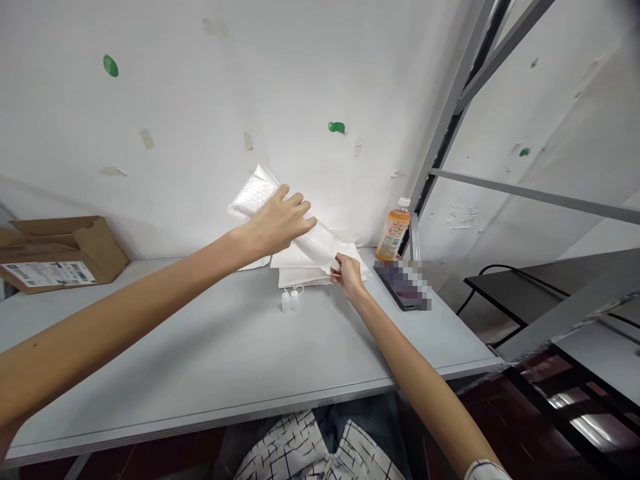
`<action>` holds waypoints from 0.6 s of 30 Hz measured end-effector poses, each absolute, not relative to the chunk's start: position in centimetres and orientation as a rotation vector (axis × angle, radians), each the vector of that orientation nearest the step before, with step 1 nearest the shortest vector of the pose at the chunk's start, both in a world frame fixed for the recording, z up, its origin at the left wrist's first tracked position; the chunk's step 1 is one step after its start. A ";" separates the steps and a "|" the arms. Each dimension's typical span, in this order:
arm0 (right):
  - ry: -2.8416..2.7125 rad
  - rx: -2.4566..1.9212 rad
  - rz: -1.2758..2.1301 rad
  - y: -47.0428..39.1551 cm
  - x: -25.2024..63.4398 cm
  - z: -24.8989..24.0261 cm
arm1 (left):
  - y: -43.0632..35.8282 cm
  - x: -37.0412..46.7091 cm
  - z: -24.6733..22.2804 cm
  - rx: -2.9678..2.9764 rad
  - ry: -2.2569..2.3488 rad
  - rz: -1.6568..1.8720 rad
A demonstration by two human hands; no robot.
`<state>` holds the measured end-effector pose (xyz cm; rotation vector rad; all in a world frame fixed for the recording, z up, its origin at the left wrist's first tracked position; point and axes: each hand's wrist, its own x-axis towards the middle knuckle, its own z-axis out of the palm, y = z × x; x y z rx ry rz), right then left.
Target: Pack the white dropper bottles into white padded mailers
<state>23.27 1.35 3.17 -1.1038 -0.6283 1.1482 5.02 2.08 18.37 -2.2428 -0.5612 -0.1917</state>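
A shiny, see-through plastic bag (pixel 256 191) with something whitish in it slants above the back of the table. My left hand (pixel 286 219) grips it from above near the middle, its fingers curled over the film. At the lower right end, my right hand (pixel 349 274) pinches the bag's edge between thumb and fingers. Beneath it lies a pile of flat white packets (pixel 303 277), partly covered by the bag and my hands. Two small white dropper-type bottles (pixel 286 302) stand side by side just in front of the pile.
An opened cardboard box (pixel 107 250) with a label sits at the table's (pixel 210 373) back left. An orange drink bottle (pixel 394 230) and a phone (pixel 400 285) are at the right. Grey metal shelf posts (pixel 450 127) rise beyond the right edge; a white wall backs the table.
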 end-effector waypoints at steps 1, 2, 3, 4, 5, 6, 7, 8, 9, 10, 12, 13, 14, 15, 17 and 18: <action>-0.625 -1.103 1.145 1.4 23.3 3.1 | 2.0 5.1 18.3 -2.249 -0.557 -0.202; -0.619 -1.103 1.140 1.5 23.3 3.1 | 1.8 5.1 18.2 -2.257 -0.553 -0.212; -0.616 -1.104 1.137 1.5 23.3 3.1 | 1.8 5.2 18.2 -2.262 -0.551 -0.218; -0.614 -1.105 1.134 1.5 23.3 3.1 | 1.7 5.2 18.1 -2.263 -0.550 -0.219; -0.611 -1.109 1.128 1.6 23.3 3.2 | 1.8 5.3 18.1 -2.258 -0.552 -0.217; -0.604 -1.118 1.116 1.6 23.4 3.3 | 1.8 5.2 18.1 -2.245 -0.557 -0.212; -0.600 -1.129 1.101 1.6 23.5 3.3 | 2.0 5.2 18.1 -2.230 -0.563 -0.203; -0.598 -1.141 1.082 1.6 23.6 3.4 | 2.2 5.1 18.0 -2.217 -0.571 -0.190; -0.599 -1.151 1.055 1.6 23.7 3.5 | 2.5 4.9 18.0 -2.206 -0.580 -0.177; -0.601 -1.159 1.021 1.6 23.9 3.6 | 2.8 4.6 17.9 -2.201 -0.592 -0.167; -0.610 -1.165 0.949 1.7 24.3 3.6 | 3.4 4.0 17.7 -2.204 -0.619 -0.168; -0.614 -1.168 0.911 1.8 24.6 3.6 | 3.7 3.6 17.5 -2.212 -0.635 -0.181; -0.618 -1.172 0.873 1.9 24.8 3.6 | 4.0 3.1 17.3 -2.225 -0.652 -0.201; -0.623 -1.177 0.839 2.0 25.1 3.5 | 4.3 2.6 17.1 -2.243 -0.670 -0.224; -0.634 -1.177 0.785 2.1 25.5 3.6 | 4.8 1.5 16.8 -2.286 -0.701 -0.280; -0.640 -1.175 0.768 2.2 25.7 3.6 | 5.0 0.9 16.6 -2.314 -0.711 -0.321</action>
